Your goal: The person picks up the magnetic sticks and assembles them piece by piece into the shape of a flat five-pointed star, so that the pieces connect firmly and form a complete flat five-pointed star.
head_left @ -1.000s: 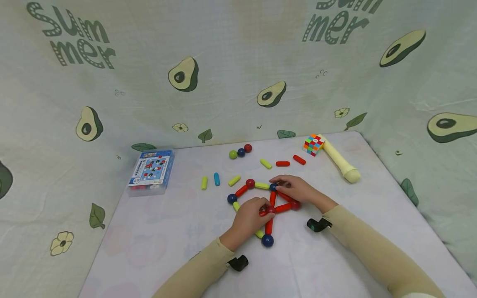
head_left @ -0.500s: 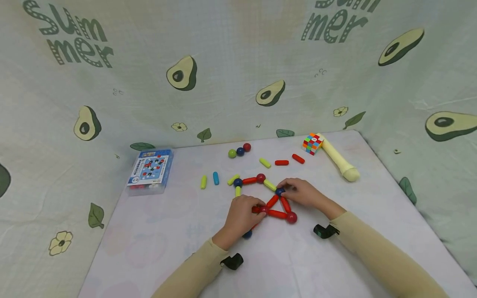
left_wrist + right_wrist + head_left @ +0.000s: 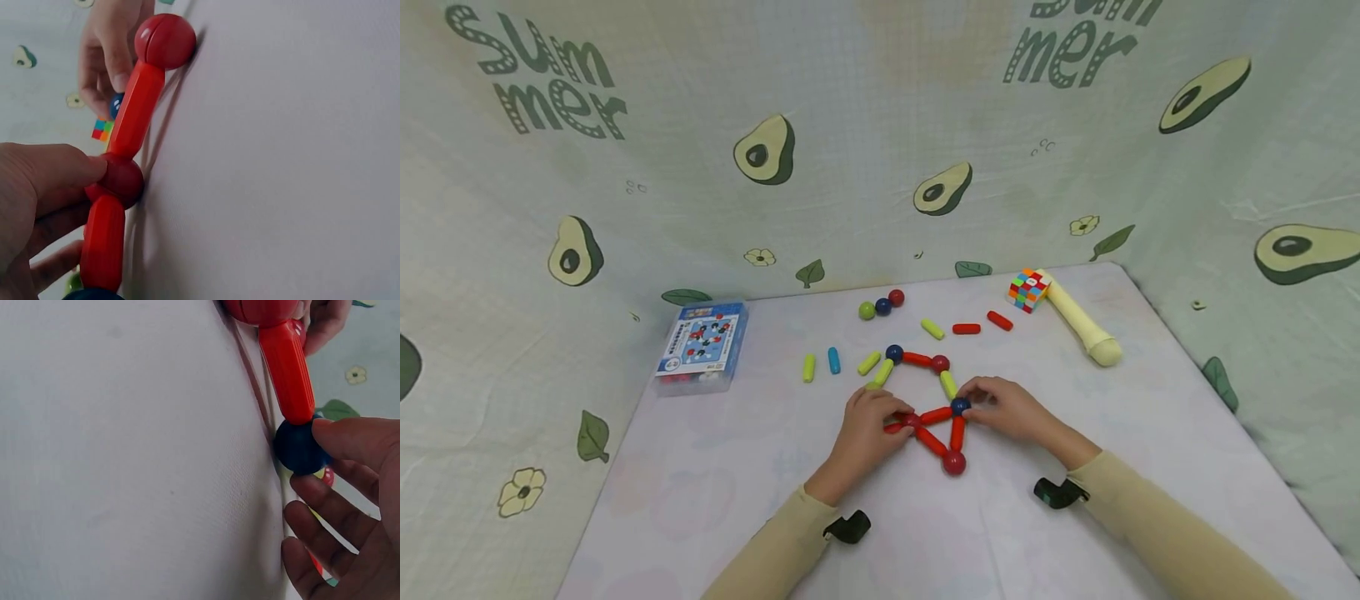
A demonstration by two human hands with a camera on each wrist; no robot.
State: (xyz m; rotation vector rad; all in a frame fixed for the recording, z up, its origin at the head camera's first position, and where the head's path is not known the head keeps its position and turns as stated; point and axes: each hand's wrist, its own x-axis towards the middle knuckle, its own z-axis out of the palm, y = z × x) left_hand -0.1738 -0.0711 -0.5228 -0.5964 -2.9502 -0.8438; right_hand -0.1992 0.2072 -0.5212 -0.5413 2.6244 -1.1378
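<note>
A ring of coloured rods and balls with a red triangle at its side lies on the table. My left hand [image 3: 867, 427] pinches the red ball [image 3: 122, 180] where several red rods meet. Between thumb and fingers of my right hand [image 3: 1004, 408] is a blue ball [image 3: 300, 447] at another corner of the triangle. Its nearest corner is a second red ball [image 3: 953, 462], joined by red rods to both held balls. Farther off, a blue ball [image 3: 894, 355], a red ball [image 3: 940, 364] and yellow-green rods continue the ring. My left hand hides the ring's left part.
Loose yellow-green rods [image 3: 808, 367], a blue rod [image 3: 834, 360] and red rods [image 3: 966, 329] lie beyond the ring. Three balls [image 3: 883, 307] sit at the back. A puzzle cube [image 3: 1028, 290] and a pale yellow stick [image 3: 1086, 325] are back right, a plastic box [image 3: 702, 347] back left.
The ring has turned clockwise between my hands, its triangle swinging toward me and its far balls to the right. My left hand has shifted left; my right hand came slightly nearer.
</note>
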